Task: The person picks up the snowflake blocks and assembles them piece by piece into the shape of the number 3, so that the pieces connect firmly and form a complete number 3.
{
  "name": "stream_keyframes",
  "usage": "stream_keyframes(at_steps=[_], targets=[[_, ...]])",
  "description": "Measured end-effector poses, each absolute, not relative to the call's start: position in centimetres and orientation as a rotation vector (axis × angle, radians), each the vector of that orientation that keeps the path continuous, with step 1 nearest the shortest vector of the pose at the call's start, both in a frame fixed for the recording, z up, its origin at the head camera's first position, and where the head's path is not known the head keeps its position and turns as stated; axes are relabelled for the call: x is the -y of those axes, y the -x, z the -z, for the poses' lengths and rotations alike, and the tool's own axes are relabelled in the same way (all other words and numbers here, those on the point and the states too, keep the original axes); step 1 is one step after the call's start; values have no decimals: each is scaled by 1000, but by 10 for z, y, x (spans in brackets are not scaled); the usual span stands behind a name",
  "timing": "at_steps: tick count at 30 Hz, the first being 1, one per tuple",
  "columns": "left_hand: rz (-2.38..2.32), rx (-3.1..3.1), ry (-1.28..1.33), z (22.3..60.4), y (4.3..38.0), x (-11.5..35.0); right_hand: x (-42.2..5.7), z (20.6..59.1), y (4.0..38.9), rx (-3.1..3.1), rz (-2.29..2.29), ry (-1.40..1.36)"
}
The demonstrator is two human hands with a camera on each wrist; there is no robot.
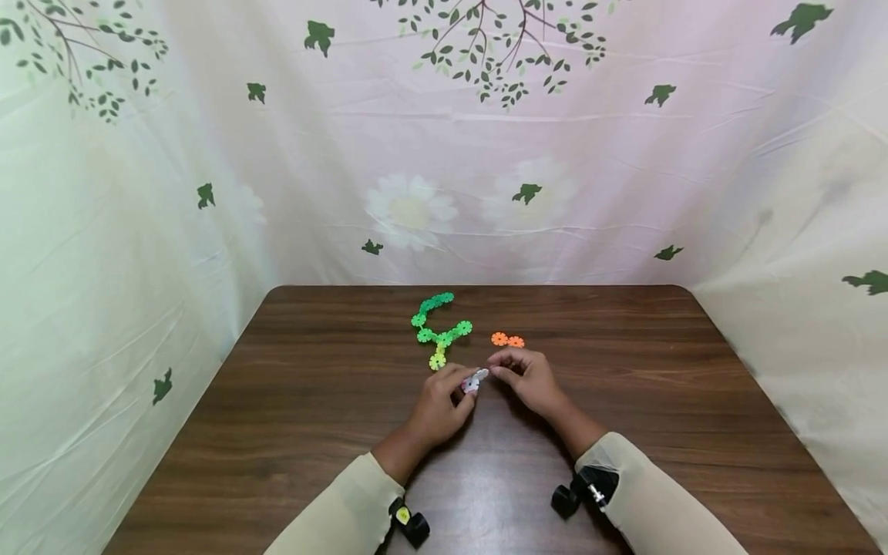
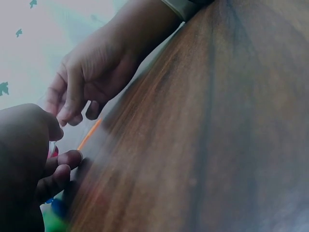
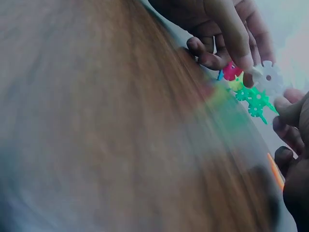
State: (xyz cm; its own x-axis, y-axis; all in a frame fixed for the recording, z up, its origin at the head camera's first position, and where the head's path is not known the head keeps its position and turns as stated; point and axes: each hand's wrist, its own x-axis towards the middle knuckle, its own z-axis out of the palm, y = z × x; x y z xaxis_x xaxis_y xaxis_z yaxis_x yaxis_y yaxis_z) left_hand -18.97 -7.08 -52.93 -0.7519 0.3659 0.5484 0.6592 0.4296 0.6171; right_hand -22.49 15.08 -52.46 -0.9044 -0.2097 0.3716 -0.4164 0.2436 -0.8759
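Observation:
Near the middle of the table, my left hand (image 1: 442,405) pinches a short row of flower-shaped interlocking discs. A white disc (image 3: 268,78) stands out past its fingers, with a pink disc (image 3: 231,71) behind. My right hand (image 1: 530,379) faces it from the right, thumb and forefinger pinching the white disc's edge. Just beyond the left hand lies a joined chain of green discs (image 1: 444,338) that ends in a yellow-green disc (image 1: 437,361). Two orange discs (image 1: 508,340) lie past the right hand. Fingers partly cover the held pieces.
The brown wooden table (image 1: 277,416) has its far edge along a hanging printed cloth (image 1: 458,154). More cloth hangs at both sides. Black camera mounts (image 1: 409,524) sit on both wrists near the tabletop.

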Motion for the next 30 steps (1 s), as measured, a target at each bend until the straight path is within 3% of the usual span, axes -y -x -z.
stream_keyframes(at_steps=[16, 30], targets=[[1193, 2333, 848, 529, 188, 70, -164, 525, 235, 2399, -1310, -133], [1214, 2327, 842, 531, 190, 70, -168, 524, 235, 2634, -1181, -67]])
